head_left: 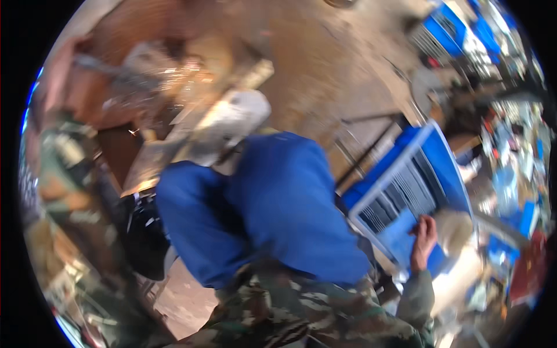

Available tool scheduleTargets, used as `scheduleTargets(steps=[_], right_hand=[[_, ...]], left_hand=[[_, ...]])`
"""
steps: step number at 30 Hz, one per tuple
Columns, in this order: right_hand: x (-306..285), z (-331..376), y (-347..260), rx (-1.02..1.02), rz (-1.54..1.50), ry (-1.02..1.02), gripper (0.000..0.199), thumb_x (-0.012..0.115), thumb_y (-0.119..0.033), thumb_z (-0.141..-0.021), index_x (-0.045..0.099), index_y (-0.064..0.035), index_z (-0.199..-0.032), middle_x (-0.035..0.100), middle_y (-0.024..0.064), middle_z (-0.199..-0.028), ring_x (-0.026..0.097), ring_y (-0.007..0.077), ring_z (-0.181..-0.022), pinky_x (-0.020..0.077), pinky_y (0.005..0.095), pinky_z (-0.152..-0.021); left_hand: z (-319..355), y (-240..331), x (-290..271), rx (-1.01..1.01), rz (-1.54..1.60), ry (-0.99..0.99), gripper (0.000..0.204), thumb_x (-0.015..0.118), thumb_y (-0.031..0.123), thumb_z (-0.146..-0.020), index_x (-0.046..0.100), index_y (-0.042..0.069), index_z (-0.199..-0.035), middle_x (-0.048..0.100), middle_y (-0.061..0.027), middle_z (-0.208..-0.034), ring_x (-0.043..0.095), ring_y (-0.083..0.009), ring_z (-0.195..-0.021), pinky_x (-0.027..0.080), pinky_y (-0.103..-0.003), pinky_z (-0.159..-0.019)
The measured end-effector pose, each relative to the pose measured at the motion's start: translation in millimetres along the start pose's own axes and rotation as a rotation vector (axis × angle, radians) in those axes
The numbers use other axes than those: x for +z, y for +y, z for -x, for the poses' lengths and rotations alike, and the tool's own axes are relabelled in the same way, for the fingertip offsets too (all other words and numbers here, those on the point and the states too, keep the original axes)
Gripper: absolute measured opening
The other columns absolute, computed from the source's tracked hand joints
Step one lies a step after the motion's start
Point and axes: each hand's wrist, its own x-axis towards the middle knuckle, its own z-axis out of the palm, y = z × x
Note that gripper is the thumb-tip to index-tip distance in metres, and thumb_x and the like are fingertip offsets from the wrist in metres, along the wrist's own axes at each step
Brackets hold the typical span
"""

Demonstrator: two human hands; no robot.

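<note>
My right hand [425,242] hovers over the near right part of a blue crate [454,174] with a pale rim. Its fingers are loosely bent and a little apart, with nothing visible in them. Inside the crate stands a row of thin dark and grey plates [400,194]; they are slightly blurred. On the far left a camouflage sleeve [67,194] reaches forward, and past its end is a smeared pinkish shape that seems to be my left hand [65,78]. Its fingers cannot be made out. A blurred whitish rounded piece [241,113] lies ahead of my knees.
My legs in blue trousers [284,203] are bent in the middle. A dark metal frame [371,148] stands beside the crate. Another blue crate [444,29] is at the far right. Mixed clutter [510,156] covers the right side. Brown floor [313,58] stretches ahead.
</note>
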Motion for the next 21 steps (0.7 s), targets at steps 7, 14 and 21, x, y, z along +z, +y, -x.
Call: scheduleTargets(steps=[7, 14, 21], right_hand=[[108.9, -26.9, -178.6, -0.397, -0.107, -0.193, 0.026, 0.058, -0.024, -0.100, 0.061, 0.0019, -0.103, 0.055, 0.0039, -0.074, 0.053, 0.0116, -0.066, 0.0438, 0.0255, -0.063], [273.3, 27.3, -403.2, -0.908, -0.179, -0.779, 0.018, 0.058, -0.005, -0.096, 0.065, 0.0005, -0.112, 0.069, 0.0067, -0.092, 0.066, 0.0125, -0.078, 0.0534, 0.0268, -0.070], [443.9, 69.2, -516.6, -0.991, -0.117, -0.868, 0.039, 0.058, -0.017, -0.095, 0.056, 0.0048, -0.127, 0.070, 0.0178, -0.104, 0.070, 0.0248, -0.084, 0.0546, 0.0354, -0.077]], left_hand=[[-4.1, -2.2, 15.8, 0.140, -0.198, 0.147, 0.036, 0.045, 0.019, -0.099, 0.068, 0.005, -0.075, 0.067, -0.0080, -0.072, 0.061, -0.0185, -0.068, 0.050, -0.036, -0.064], [-8.6, -22.6, -27.6, 0.215, -0.388, 0.045, 0.031, 0.048, 0.025, -0.094, 0.070, 0.005, -0.086, 0.070, -0.0091, -0.088, 0.066, -0.0211, -0.083, 0.051, -0.035, -0.078], [8.2, 7.6, 3.5, 0.030, -0.197, 0.170, 0.026, 0.049, 0.023, -0.089, 0.067, 0.004, -0.088, 0.067, -0.0177, -0.089, 0.063, -0.0345, -0.083, 0.050, -0.041, -0.078]])
